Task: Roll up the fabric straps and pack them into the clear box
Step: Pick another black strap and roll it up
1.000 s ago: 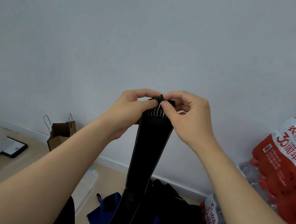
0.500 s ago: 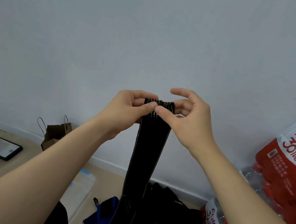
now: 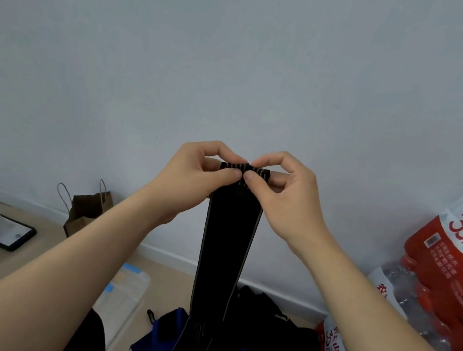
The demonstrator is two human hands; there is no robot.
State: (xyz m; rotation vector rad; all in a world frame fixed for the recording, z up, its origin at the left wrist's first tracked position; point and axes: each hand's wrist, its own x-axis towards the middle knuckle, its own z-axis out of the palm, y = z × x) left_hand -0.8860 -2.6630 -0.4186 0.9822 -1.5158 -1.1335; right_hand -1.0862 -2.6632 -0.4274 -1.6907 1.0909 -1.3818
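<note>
Black fabric strap with thin pale stripes hangs long, its top end pinched into a small fold by the left hand and right hand, thumbs touching on it. Below the strap sits a dark fabric pile; left of the strap, a clear plastic box lies on the floor.

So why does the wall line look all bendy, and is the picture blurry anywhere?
In the head view, the wide-angle lens bends things: the baseboard slopes unevenly and the forearms balloon toward the bottom corners. Light is soft and even, with no hard shadows or glare on the wall. The left hand, right hand and black strap look fairly sharp; the red bottle pack at the edge is softer.
</note>
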